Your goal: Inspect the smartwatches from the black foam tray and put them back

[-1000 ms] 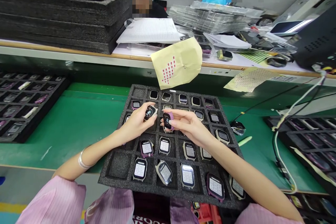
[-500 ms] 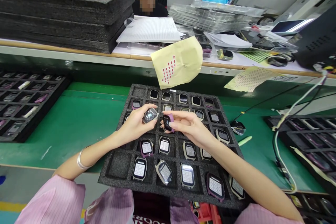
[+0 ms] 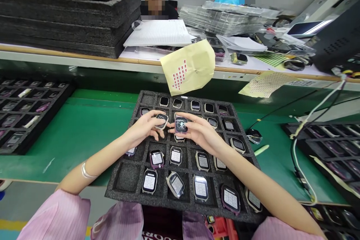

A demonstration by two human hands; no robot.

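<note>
My left hand (image 3: pixel 146 126) grips a light-framed smartwatch (image 3: pixel 162 121) without a strap, its thumb on the dark screen. In my right hand (image 3: pixel 196 129) is a purple-framed smartwatch (image 3: pixel 180 124), with a lit display facing up, pinched between thumb and fingers. Both hands hover side by side above a black foam tray (image 3: pixel 126 194). Its square pockets hold several watch bodies, many with white list screens, such as a silver watch (image 3: pixel 200 188) at the front and a purple watch (image 3: pixel 230 199) near the front right corner. Some pockets lie hidden beneath my hands.
Other loaded foam trays stand left (image 3: pixel 21 127) and right (image 3: pixel 332 138) on the green bench (image 3: pixel 81 120). Stacked black foam trays (image 3: pixel 64 18), papers (image 3: pixel 159 33) and plastic trays (image 3: pixel 222 18) fill the shelf. A yellow sheet (image 3: pixel 188 67) hangs over its edge; cables (image 3: pixel 295 153) run down at right. Two people are behind.
The purple watch has turned so its screen faces me more fully. The left-hand watch has tilted and risen slightly, and the left thumb has moved onto its screen.
</note>
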